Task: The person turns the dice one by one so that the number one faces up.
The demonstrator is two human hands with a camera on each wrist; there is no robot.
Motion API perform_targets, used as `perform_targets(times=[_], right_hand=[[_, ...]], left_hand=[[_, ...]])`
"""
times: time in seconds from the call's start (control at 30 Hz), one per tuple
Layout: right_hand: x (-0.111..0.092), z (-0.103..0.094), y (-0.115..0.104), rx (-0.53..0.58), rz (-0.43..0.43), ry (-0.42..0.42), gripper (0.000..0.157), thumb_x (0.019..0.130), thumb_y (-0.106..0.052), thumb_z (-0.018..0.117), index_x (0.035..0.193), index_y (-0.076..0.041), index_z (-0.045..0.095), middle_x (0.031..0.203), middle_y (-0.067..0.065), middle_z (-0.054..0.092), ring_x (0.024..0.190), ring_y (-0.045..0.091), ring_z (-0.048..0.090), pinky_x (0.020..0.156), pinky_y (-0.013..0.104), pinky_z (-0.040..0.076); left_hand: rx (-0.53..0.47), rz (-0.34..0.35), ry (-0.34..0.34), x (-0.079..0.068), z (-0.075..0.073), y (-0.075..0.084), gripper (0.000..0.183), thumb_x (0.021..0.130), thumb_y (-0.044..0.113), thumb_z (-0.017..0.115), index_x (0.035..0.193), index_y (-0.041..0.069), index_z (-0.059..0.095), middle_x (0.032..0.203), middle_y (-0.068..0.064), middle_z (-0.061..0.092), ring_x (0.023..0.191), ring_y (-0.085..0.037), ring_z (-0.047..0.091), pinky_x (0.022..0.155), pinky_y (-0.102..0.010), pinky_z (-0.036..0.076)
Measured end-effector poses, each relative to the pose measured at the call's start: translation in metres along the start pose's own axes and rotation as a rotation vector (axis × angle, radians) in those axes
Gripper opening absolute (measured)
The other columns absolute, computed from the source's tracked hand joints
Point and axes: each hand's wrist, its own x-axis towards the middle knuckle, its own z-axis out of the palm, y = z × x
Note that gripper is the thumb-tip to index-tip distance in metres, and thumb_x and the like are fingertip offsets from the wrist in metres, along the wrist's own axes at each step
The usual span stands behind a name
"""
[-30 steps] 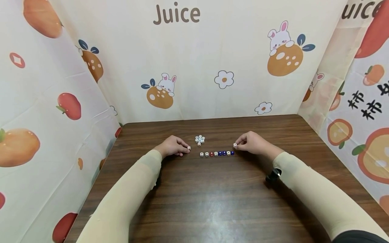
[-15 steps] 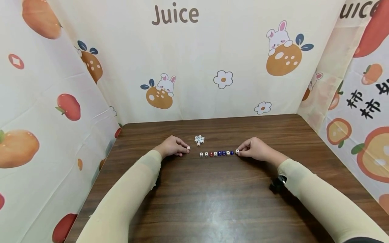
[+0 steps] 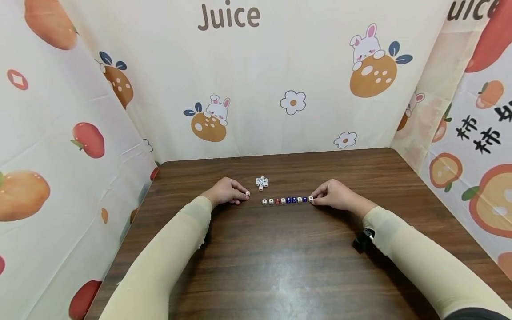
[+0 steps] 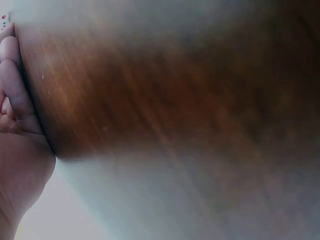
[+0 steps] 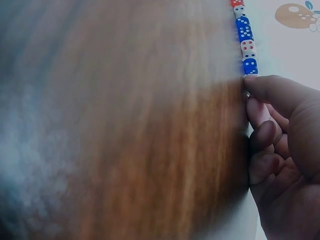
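A row of small dice runs across the table in the head view. From its left come two white dice, a red die (image 3: 277, 201), a white one, two blue dice (image 3: 294, 200), a white one and a blue die (image 3: 305, 199). At the row's right end my right hand (image 3: 334, 194) pinches a white die (image 3: 310, 199) between thumb and fingers, right beside that last blue die. My left hand (image 3: 226, 192) holds another white die (image 3: 247, 193) at its fingertips, left of the row. In the right wrist view the thumb (image 5: 272, 90) mostly hides the pinched die.
Behind the row sits a cluster of several white dice (image 3: 262, 182). The dark wooden table (image 3: 280, 266) ends at a printed cloth backdrop (image 3: 264, 124), with more cloth on both sides. A black wrist device (image 3: 363, 240) hangs at the right sleeve.
My right hand has come down and toward me with its white die, bringing it from behind the row to the right end. My left hand stays in place with its die.
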Motion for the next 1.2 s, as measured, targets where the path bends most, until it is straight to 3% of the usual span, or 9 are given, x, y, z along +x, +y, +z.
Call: perform_targets(times=[0.83,1.03,1.2], right_hand=[[0.003,-0.001,-0.003,-0.018,-0.018,-0.026,0.009,0.095,-0.018,0.091,0.100,-0.011,0.091,0.074,-0.010,0.072,0.067,0.004,0.058,0.063,0.021,0.046],[0.005,-0.017,-0.010,-0.017,-0.001,-0.086,0.020,0.095,-0.019,0.091,0.110,-0.006,0.090,0.080,-0.006,0.079,0.069,0.006,0.063,0.064,0.023,0.052],[0.017,-0.037,-0.029,-0.042,-0.033,-0.097,0.025,0.100,-0.020,0.086,0.117,-0.002,0.088,0.088,0.002,0.085,0.073,0.009,0.070,0.066,0.025,0.058]], left_hand=[[0.001,0.003,0.003,0.000,0.000,-0.003,0.022,0.097,0.020,0.092,0.116,0.008,0.090,0.109,-0.006,0.085,0.070,-0.008,0.071,0.068,-0.024,0.060],[0.001,0.007,0.004,0.001,0.001,-0.004,0.022,0.097,0.020,0.093,0.116,0.009,0.090,0.106,-0.005,0.085,0.070,-0.007,0.071,0.068,-0.024,0.060],[0.008,0.014,0.006,0.002,0.001,-0.004,0.021,0.097,0.019,0.092,0.115,0.008,0.090,0.107,-0.005,0.086,0.070,-0.007,0.071,0.068,-0.024,0.060]])
